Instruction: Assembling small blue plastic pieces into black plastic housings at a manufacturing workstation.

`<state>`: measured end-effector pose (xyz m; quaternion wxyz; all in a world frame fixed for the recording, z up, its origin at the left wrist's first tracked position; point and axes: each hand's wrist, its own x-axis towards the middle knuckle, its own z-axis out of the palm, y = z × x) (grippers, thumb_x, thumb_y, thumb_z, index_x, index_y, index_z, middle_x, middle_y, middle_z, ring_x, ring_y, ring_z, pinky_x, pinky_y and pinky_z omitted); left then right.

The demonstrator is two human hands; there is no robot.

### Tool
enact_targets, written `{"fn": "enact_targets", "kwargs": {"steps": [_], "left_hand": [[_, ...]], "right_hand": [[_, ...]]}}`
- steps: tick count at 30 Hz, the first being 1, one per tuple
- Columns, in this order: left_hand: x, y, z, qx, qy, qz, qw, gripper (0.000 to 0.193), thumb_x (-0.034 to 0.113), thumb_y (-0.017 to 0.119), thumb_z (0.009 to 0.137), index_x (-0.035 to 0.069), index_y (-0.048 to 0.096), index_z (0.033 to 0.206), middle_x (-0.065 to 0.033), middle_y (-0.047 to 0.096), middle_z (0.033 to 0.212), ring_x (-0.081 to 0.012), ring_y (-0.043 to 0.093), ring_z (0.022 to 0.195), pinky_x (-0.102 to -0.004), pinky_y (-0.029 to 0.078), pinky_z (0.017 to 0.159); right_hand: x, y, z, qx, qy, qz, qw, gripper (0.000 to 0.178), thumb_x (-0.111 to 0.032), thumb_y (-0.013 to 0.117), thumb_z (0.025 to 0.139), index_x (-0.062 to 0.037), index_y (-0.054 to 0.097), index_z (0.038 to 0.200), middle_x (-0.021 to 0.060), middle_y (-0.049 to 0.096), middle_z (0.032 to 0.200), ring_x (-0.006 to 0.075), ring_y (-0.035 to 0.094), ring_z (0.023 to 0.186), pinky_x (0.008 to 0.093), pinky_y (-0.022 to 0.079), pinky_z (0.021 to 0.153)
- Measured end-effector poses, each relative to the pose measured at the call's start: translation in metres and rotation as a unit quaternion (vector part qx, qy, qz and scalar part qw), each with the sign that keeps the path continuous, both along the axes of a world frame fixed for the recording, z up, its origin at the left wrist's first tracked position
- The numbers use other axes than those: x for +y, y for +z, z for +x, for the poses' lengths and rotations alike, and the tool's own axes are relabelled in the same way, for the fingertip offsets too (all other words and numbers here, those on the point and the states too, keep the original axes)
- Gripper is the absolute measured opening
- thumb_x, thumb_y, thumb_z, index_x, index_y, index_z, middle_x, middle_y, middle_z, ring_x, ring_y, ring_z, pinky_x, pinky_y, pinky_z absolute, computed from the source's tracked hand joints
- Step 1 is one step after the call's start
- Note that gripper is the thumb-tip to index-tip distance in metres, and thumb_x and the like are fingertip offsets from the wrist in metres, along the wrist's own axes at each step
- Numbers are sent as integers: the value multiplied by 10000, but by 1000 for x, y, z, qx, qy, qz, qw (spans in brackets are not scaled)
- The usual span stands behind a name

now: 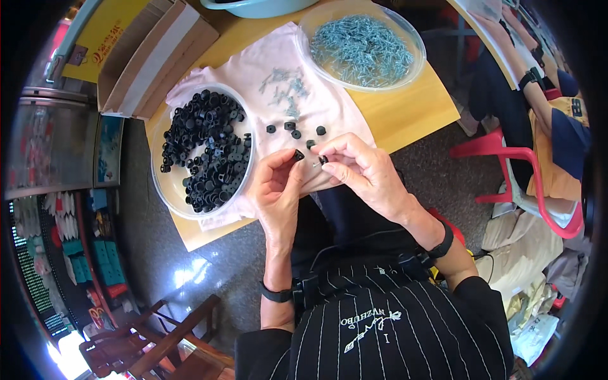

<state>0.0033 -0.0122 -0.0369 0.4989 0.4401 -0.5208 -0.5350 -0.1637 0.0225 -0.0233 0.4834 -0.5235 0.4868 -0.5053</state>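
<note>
My left hand (278, 183) is closed, pinching a small black plastic cap (299, 154) between thumb and forefinger. Close beside it, my right hand (367, 168) pinches another small black cap (323, 159). A thin silvery screw (316, 164) sticks out from that one toward my left hand. The two caps are apart. Several loose black caps (296, 134) lie on the pale pink cloth (335, 107) just beyond my fingers. Farther back on the cloth is a scatter of silvery screws (288, 88).
A round clear tray (251, 149) heaped with black caps stands left. Another clear tray (423, 57) full of screws is at the back right. A cardboard box (158, 57) and a pale basin (259, 7) edge the table. Right, a person (538, 95) sits by a red chair (538, 171).
</note>
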Motion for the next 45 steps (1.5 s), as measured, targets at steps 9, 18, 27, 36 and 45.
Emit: {"fn": "enact_targets", "kwargs": {"steps": [9, 18, 27, 36, 45], "left_hand": [[7, 15, 4, 140, -36, 49, 988, 245, -34, 659, 873, -14, 600, 1111, -107, 668, 1055, -181, 662, 962, -294, 527, 882], [14, 19, 1, 162, -67, 41, 984, 289, -66, 646, 865, -12, 606, 1146, -132, 631, 1141, -204, 651, 1006, -338, 534, 916], [18, 20, -2, 195, -72, 46, 977, 246, -28, 638, 882, -9, 619, 1127, -147, 621, 1144, -202, 647, 988, -352, 540, 905], [18, 20, -3, 182, -87, 38, 979, 276, -85, 646, 847, -11, 629, 1112, -111, 583, 1181, -165, 634, 1005, -299, 505, 919], [23, 22, -6, 245, -94, 70, 962, 243, -49, 645, 870, -21, 612, 1108, -122, 644, 1059, -184, 660, 905, -309, 532, 851]], "right_hand": [[1, 7, -3, -137, -32, 22, 990, 205, -28, 618, 916, 15, 604, 1116, 66, 647, 998, 92, 640, 813, 221, 531, 713], [6, 22, -6, -223, 2, 29, 974, 233, -49, 630, 918, 41, 602, 1131, 74, 628, 1026, 104, 640, 860, 225, 537, 725], [6, 21, -10, -242, 6, 33, 970, 236, -53, 637, 918, 47, 615, 1131, 87, 637, 1058, 102, 644, 850, 221, 531, 738], [5, 15, -21, -383, 43, 113, 916, 267, -90, 649, 917, 19, 627, 1161, 95, 693, 995, 107, 668, 812, 212, 556, 657], [7, 23, -19, -331, 20, 83, 940, 236, -84, 651, 915, 20, 629, 1125, 92, 685, 998, 118, 675, 839, 223, 560, 678]]}}
